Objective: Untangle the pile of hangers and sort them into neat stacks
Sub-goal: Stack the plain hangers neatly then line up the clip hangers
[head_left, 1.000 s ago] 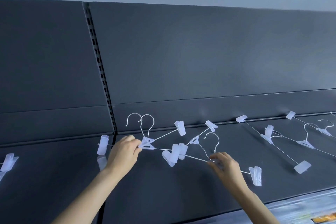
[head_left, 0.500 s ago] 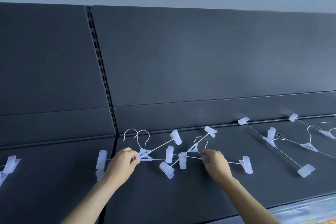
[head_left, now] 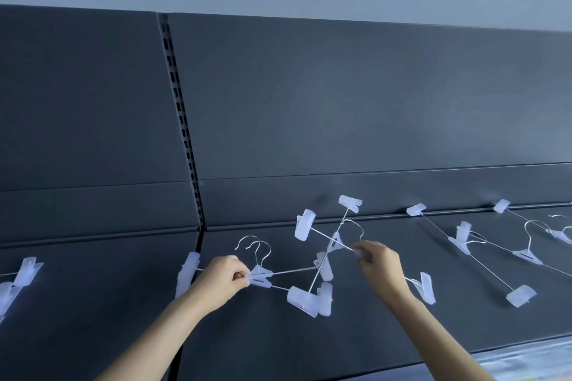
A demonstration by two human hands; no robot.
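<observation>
A tangle of white wire clip hangers lies on the dark shelf (head_left: 278,343). My left hand (head_left: 219,277) pinches the plastic centre piece of two stacked hangers (head_left: 260,275), whose hooks point up and away. My right hand (head_left: 379,266) grips the wire bar of another hanger (head_left: 335,243), lifted and tilted, with one clip (head_left: 305,224) raised at its left end and one clip (head_left: 424,288) behind my wrist. A crossing hanger bar runs from a high clip (head_left: 349,202) down to the clips (head_left: 306,300) near the shelf.
More clip hangers (head_left: 526,254) lie spread on the shelf to the right, and part of another one (head_left: 18,278) at the far left. A dark back panel with a slotted upright (head_left: 182,120) rises behind. The shelf's front edge runs low at the right.
My right hand has lifted its hanger up and to the right, turning it so its left clip rises. My left hand keeps its pinch on the stacked hangers.
</observation>
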